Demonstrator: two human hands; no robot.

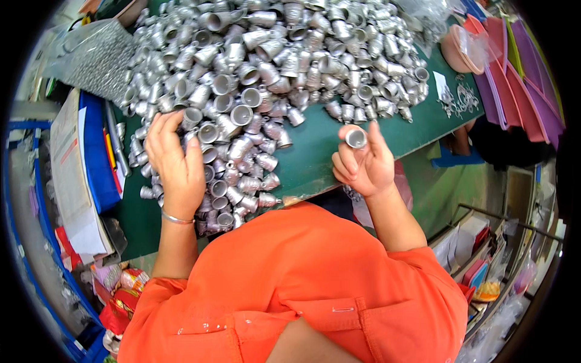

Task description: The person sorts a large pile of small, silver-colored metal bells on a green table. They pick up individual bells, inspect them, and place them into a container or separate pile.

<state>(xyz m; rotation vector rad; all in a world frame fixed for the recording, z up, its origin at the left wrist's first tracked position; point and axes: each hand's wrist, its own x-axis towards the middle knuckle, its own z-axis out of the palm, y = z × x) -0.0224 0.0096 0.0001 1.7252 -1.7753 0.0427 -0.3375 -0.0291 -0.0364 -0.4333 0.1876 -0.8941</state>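
A large heap of small silver metal bells point(290, 54) covers the far part of the green table and runs down its left side. At the heap's near left, my left hand point(175, 154) has its index finger and thumb closed about one bell point(192, 117), mouth facing up. Its other fingers rest among the bells. Right of the heap, my right hand point(366, 160) is raised over the table's front edge. It holds a single bell point(356, 139) by thumb and fingers, open mouth toward me.
A clear bag of small grey pieces point(97, 57) lies at the far left, above a blue folder point(100, 157) with pens. Metal rings or chains point(463, 100) lie at the right, near a pink tub point(461, 51) and purple and pink bins point(514, 78).
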